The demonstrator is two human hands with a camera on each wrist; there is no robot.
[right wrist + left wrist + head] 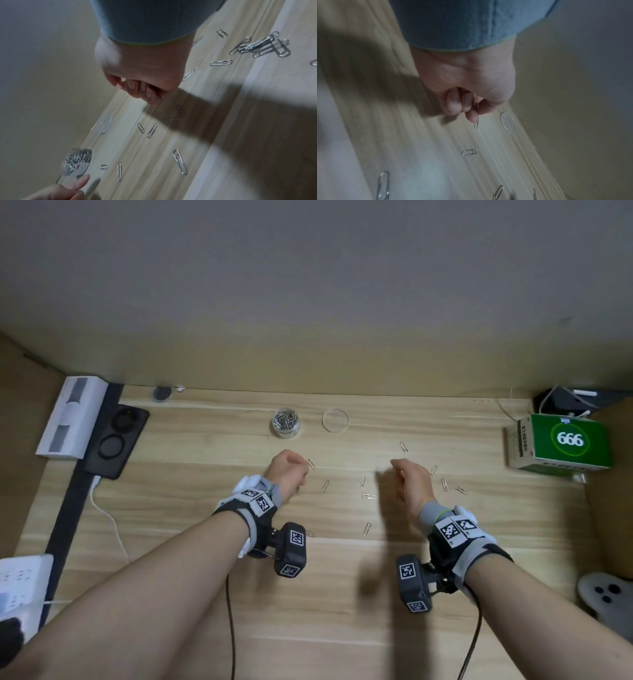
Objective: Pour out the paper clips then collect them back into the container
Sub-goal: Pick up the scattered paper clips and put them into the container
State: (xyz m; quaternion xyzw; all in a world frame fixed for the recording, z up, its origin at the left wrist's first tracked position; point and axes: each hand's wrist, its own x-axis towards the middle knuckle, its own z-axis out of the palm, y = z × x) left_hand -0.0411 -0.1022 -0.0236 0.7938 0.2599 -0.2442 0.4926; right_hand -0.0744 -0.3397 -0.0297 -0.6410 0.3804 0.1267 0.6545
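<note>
A small clear round container (286, 422) (77, 162), full of silver paper clips, stands at the back of the wooden desk (342, 594). Its clear lid (335, 419) (507, 123) (106, 125) lies flat just to its right. Several loose clips (368, 496) (180, 161) are scattered between and around my hands, and a heap of clips (262, 44) shows in the right wrist view. My left hand (291, 470) (471, 106) is curled and pinches a clip; another clip (311, 463) (476, 125) lies at its fingertips. My right hand (409, 481) (140, 92) is curled, a small glint at its thumb.
A green "666" box (568, 441) sits at the right edge. A white device (72, 416), a black charger pad (116, 436), a white cable (109, 518) and a power strip (20, 587) line the left side. The wall stands close behind the desk.
</note>
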